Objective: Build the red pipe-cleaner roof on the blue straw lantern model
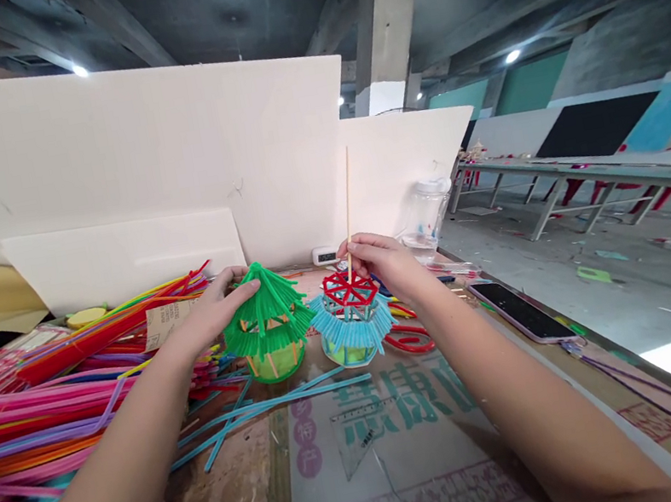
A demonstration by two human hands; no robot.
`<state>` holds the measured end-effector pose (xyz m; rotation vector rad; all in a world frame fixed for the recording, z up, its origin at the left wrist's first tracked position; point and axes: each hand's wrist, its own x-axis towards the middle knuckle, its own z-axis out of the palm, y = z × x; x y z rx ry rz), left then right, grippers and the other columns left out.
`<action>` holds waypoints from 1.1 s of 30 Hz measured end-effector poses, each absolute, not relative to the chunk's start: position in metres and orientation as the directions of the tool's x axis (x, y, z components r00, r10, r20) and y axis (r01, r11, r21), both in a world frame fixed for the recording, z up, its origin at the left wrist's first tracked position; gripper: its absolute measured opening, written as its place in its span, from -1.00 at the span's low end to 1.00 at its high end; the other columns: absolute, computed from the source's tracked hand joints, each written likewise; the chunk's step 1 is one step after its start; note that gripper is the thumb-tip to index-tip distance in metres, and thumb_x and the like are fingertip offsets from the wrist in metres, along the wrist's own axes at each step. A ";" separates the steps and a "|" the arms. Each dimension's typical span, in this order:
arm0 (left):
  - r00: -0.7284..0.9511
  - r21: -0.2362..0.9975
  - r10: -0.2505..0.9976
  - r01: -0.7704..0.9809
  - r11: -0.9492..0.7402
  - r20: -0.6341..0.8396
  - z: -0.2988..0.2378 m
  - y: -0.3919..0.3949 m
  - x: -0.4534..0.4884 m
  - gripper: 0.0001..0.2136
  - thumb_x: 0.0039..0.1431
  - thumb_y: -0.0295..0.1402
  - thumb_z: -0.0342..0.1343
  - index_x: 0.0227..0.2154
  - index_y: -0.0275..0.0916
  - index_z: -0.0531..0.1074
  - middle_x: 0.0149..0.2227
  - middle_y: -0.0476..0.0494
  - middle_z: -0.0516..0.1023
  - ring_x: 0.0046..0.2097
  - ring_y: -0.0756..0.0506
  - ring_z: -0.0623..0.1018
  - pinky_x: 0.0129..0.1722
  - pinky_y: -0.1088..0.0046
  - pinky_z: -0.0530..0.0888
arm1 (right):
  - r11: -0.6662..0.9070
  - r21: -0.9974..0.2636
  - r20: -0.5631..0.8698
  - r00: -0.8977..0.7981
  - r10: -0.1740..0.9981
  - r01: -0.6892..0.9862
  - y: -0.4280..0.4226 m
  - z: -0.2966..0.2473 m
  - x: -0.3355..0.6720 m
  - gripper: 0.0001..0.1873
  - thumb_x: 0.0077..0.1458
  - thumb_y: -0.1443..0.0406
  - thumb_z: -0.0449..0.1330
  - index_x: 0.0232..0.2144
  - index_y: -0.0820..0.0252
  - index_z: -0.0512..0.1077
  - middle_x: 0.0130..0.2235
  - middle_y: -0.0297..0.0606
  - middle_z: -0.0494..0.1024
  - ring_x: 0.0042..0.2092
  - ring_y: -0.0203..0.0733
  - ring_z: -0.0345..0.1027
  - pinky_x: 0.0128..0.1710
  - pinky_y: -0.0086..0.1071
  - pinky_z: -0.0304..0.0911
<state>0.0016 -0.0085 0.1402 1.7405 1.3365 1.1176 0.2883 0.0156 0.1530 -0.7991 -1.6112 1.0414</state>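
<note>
Two small tiered pavilion models made of pipe cleaners and sticks stand side by side on the table. My left hand (228, 300) grips the green pavilion model (268, 332) at its roof, thumb on the near side and some fingers hidden behind. The other pavilion model (355, 330) has a light blue fringed tier and a red spoked ring on top. Between the pinched fingers of my right hand (376, 259) is a thin wooden skewer (349, 205), nearly upright, its lower end at the middle of the red ring. Whether it passes through the ring I cannot tell.
Bundles of coloured pipe cleaners (33, 417) cover the left side. Loose blue strips (284, 398) and a set square (365, 436) lie in front. Red-handled scissors (413, 339), a plastic jar (426, 218), a small digital clock (324, 255) and a phone (521, 309) are nearby. White boards (129, 149) stand behind.
</note>
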 end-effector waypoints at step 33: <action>-0.030 0.870 0.939 0.387 -0.305 0.342 0.140 -0.011 0.023 -0.72 -0.01 -0.08 0.12 -0.31 -0.15 0.43 -0.39 0.01 0.50 -0.35 -0.11 0.47 -0.44 0.45 0.42 | 0.404 -0.912 0.406 -0.266 0.874 -0.066 0.015 0.154 0.289 -0.76 0.00 0.17 0.23 -0.39 0.25 0.50 -0.62 -0.46 0.26 -0.56 -0.39 0.12 -0.53 -0.45 -0.05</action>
